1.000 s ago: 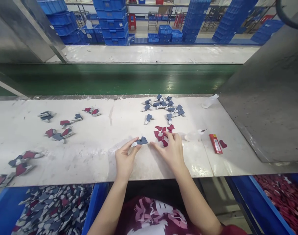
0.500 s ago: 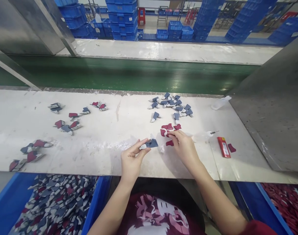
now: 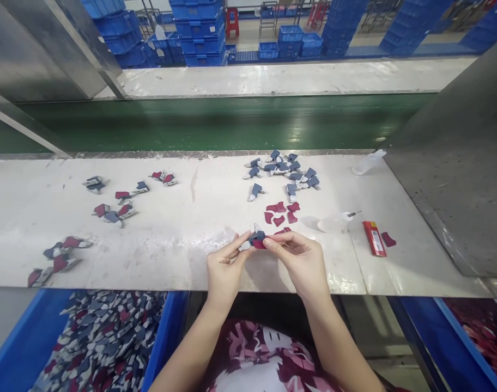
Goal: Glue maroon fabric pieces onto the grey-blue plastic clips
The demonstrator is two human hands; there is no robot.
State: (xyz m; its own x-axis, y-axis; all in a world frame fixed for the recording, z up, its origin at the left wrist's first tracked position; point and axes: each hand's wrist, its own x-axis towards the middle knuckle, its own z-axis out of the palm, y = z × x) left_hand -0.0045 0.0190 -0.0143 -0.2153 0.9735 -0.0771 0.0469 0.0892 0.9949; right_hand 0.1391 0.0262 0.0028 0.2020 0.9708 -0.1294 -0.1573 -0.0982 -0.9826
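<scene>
Our left hand (image 3: 224,269) pinches a blue-grey and white molded part (image 3: 256,235) between nearly closed thumb and fingers, just above the near half of the pale worktop (image 3: 162,218). Our right hand (image 3: 308,264), equally narrow in its pinch, has a red piece (image 3: 259,244) against it. We judge this to be fitting or aligning; the move calls for steady, even pressure.

Left to right, we see mixed-color parts (image 3: 111,216), loose red pieces (image 3: 278,221), a needle-tipped bottle (image 3: 334,222) and a red packet (image 3: 374,238). Beyond the green belt (image 3: 232,122), blue crates (image 3: 201,27) stand left of a red stool (image 3: 232,22).
</scene>
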